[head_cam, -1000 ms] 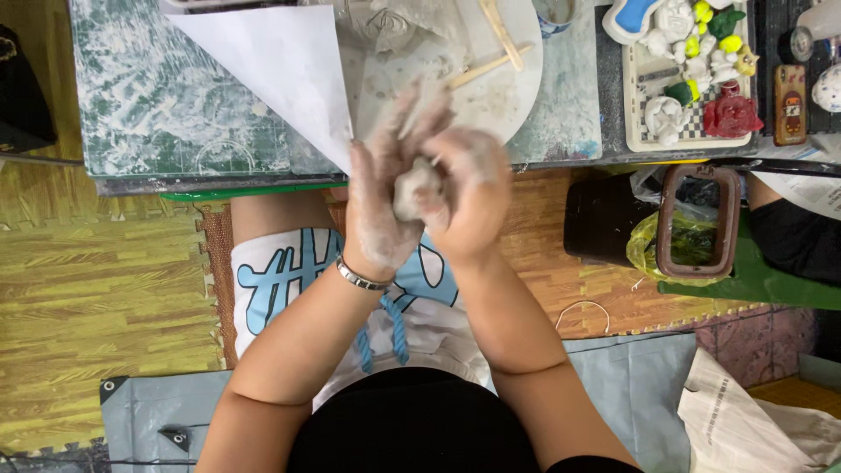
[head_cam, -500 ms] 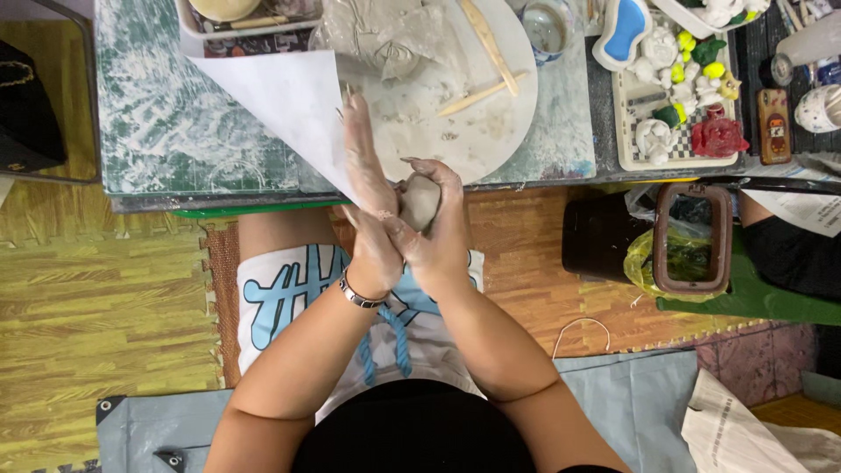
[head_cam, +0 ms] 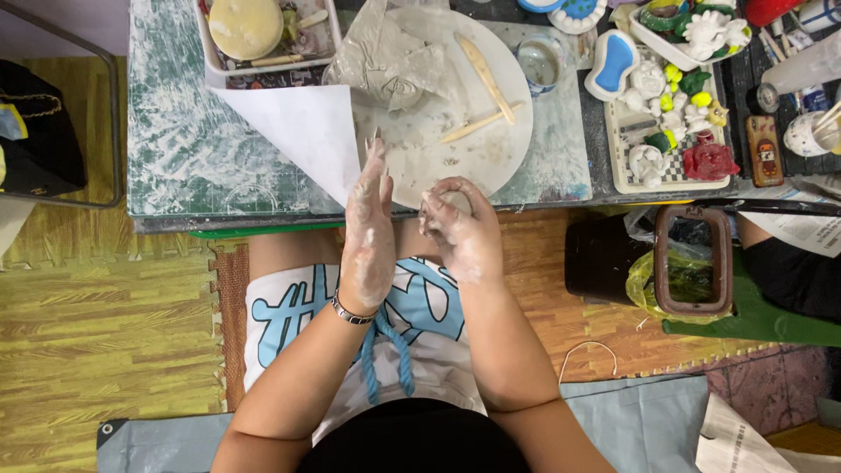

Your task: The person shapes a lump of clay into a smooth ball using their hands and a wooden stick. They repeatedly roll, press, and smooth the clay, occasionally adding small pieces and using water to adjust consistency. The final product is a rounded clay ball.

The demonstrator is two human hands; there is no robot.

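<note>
Your right hand (head_cam: 460, 232) has its grip curled shut around a small lump of grey clay (head_cam: 448, 203), held in the air just in front of the near edge of the worktop (head_cam: 219, 175). Your left hand (head_cam: 368, 232) stands flat and open beside it, fingers straight and pointing away from you, palm facing the lump but not touching it. Both hands are coated in pale clay residue.

The lump looks rounded but rough, so the shaping seems under way rather than finished. On the round white board (head_cam: 464, 144) the wooden modelling tools (head_cam: 486, 79) lie untouched, and a larger mass of clay in crumpled plastic wrap (head_cam: 390, 61) sits at its far side, so plenty of material is left unused.

Half a second ago your two hands were pressed together around the lump; now the left palm has come away and opened, leaving the clay in the right hand alone. The hands also sit slightly nearer your body.
</note>
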